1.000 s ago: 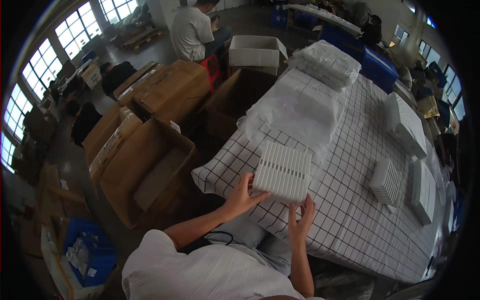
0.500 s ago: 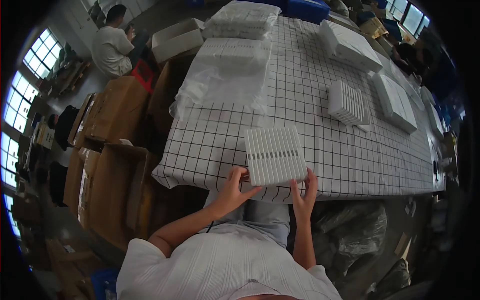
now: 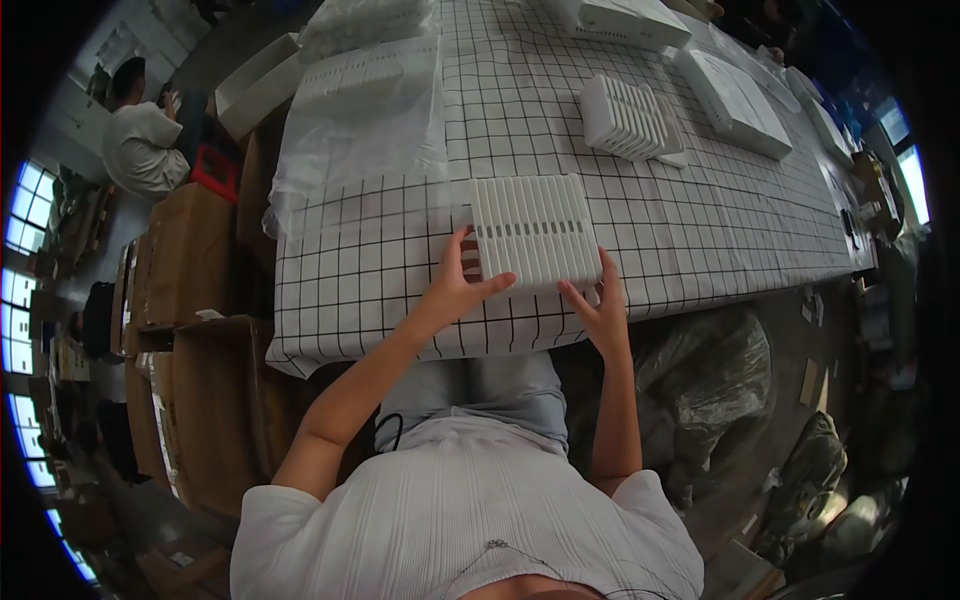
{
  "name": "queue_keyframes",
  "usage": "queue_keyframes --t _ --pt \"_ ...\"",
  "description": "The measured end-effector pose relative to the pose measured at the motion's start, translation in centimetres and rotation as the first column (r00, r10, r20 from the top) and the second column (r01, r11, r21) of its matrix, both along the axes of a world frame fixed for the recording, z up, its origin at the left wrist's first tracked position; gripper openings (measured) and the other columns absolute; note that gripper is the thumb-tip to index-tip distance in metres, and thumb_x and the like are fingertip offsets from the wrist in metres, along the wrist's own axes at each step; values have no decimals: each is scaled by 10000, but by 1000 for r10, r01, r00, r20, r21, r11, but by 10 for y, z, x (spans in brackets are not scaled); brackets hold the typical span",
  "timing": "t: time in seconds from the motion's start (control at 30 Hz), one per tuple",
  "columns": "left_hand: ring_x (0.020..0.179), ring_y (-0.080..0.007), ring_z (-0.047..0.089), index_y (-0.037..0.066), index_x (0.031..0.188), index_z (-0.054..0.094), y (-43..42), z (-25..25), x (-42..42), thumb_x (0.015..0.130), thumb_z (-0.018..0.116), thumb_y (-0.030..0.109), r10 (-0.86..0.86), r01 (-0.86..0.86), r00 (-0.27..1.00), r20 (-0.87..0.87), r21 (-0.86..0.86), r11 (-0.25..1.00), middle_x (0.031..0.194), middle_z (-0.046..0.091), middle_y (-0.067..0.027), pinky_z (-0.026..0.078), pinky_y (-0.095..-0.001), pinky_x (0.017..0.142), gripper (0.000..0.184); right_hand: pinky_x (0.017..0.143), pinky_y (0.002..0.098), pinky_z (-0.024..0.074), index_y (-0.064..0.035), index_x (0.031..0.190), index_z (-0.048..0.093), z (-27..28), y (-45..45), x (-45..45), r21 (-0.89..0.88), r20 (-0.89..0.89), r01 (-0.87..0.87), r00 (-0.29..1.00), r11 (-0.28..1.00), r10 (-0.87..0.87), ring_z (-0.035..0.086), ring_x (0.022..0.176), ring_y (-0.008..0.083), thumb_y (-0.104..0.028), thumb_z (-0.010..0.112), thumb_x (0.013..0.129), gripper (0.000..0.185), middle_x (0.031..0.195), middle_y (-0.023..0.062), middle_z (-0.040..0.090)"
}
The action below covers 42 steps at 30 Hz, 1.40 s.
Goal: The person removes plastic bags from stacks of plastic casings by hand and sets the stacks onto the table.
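A block of slim white plastic pieces (image 3: 535,232), set side by side with a row of dark slots across the middle, is at the near part of the checked tablecloth. My left hand (image 3: 462,282) grips its left side, thumb on the near corner and fingers around the edge. On the other side, my right hand (image 3: 600,305) holds the near right corner between thumb and fingers. A second row of similar white pieces (image 3: 628,118) leans on the cloth farther right.
Clear plastic bags with white pieces (image 3: 360,120) lie at the table's left. White packs (image 3: 735,100) lie at the right. Open cardboard boxes (image 3: 215,400) stand left of the table, and a seated person (image 3: 150,140) is beyond. Plastic-wrapped bundles (image 3: 710,370) sit on the floor right.
Both hands have moved the block of white pieces a little farther from the table's near edge. The camera view has shifted too. My grip stays on both sides.
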<state>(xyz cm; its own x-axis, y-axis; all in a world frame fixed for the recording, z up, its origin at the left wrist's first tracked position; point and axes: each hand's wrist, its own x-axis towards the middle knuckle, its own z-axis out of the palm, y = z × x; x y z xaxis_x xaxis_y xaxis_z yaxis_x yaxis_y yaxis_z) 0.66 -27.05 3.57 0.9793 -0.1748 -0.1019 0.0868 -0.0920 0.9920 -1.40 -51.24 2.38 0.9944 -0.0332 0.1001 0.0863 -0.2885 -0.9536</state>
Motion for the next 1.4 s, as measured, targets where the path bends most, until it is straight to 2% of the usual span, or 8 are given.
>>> queue_keyframes --t 0.2,0.27,0.37,0.47,0.7,0.93,1.23,1.4 --pt "1307 -387 360 36 1482 58 -10 -3 12 656 840 490 -73 43 994 76 333 942 1388 307 -259 353 -474 1080 1225 992 393 442 -12 1415 332 5 3 5 -74 58 -15 998 997 19 522 1185 256 -217 805 766 829 1299 159 506" --pt "1333 -383 327 58 1483 72 -12 -1 19 646 869 390 -70 9 988 137 397 918 1405 308 -238 275 -475 1126 1203 984 395 449 -15 1415 330 5 6 10 -52 57 3 998 999 0 527 1180 256 -211 810 759 837 1292 160 512" --pt "1348 -346 323 55 1475 84 -11 -4 24 629 890 281 -53 0 966 252 206 979 1422 311 -208 288 -457 1126 1190 962 405 468 -27 1424 322 9 11 18 -10 40 23 999 1000 -22 531 1179 276 -219 827 732 878 1307 175 506" --pt "1331 -329 365 65 1461 113 -3 -17 30 627 887 190 -53 3 977 206 232 973 1420 335 -195 346 -438 1100 1145 949 413 481 -43 1438 308 3 8 22 -22 64 13 998 1000 -11 530 1181 296 -224 836 713 915 1325 185 492" --pt "1332 -330 379 90 1474 107 8 -14 33 677 860 221 -212 131 958 193 364 922 1433 343 -193 372 -453 1086 1104 949 410 478 -51 1451 295 -8 8 20 -327 222 81 975 941 -6 530 1173 322 -132 803 734 882 1308 188 495" --pt "1265 -357 450 39 1445 148 -1 -12 56 716 826 307 -163 59 943 289 338 939 1384 378 -223 432 -432 1030 1031 941 426 476 -40 1444 299 -16 6 38 -246 190 56 982 968 -8 523 1170 354 -107 800 727 878 1267 210 532" --pt "1219 -411 438 33 1461 125 -29 -35 141 723 812 371 18 -284 889 457 523 803 1320 365 -268 444 -463 987 1063 976 464 430 -54 1429 300 -7 -12 165 -588 286 64 949 806 133 501 1156 372 -144 848 637 967 1260 160 551" --pt "1185 -418 477 105 1506 42 -58 -24 199 744 801 340 91 -334 856 508 411 848 1342 357 -276 446 -465 994 1101 1103 558 258 -136 1430 327 -4 -26 219 -731 590 452 795 511 141 334 1317 396 -284 875 603 1002 1405 160 377"
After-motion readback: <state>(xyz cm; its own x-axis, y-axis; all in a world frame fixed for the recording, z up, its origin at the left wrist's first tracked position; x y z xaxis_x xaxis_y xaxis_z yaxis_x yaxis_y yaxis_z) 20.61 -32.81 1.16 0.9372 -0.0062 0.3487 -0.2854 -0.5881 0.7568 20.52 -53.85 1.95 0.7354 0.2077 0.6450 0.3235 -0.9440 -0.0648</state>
